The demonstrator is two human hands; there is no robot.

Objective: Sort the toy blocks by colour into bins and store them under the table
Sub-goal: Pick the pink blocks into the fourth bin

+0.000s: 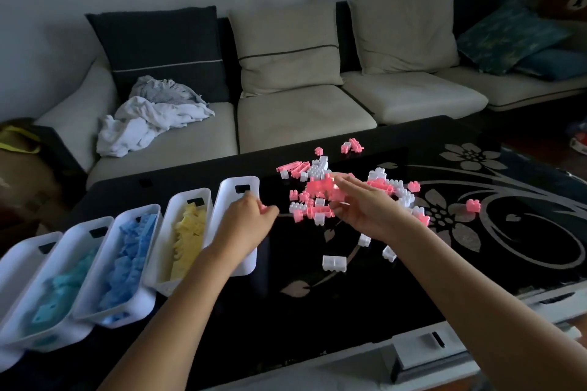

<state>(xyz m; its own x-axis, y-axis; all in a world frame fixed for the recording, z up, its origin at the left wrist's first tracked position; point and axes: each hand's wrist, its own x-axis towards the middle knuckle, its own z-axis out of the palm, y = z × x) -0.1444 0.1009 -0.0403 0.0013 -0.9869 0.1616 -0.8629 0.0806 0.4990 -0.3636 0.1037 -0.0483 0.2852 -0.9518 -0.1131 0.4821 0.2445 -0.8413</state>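
— Watching the head view, my main worry is the left hand [246, 220]. It pinches a pink block [263, 207] right at the right-hand rim of the end bin [243, 182]. If the fingers let go there, I reckon the block could clip the rim and skid across the table [317, 311].

— Anything else that might go wrong?

— Mixing colours. The pile [320, 192] is pink and white pieces tangled together, and some look clipped to one another. A hasty grab could carry white along with pink. A loose white block [334, 263] also lies near my side of the table, where a sweeping forearm might knock it off.

— How are the hands set?

— The left hand is knuckles-up with its fingers curled on that pink block, and its forearm crosses the near end of the end bin. The right hand [365, 205] reaches forward with its fingers [343, 182] stretched into the pile. It is blurred, so I cannot tell whether they have closed on anything.

— Where do the sorted blocks sit?

— In a row to the left are a yellow bin [187, 232], a blue bin [127, 257] and a teal bin [63, 279], each holding its own colour. Another bin [19, 251] at the far left is partly cut off. All the bins stand on the table, none stored beneath it yet.
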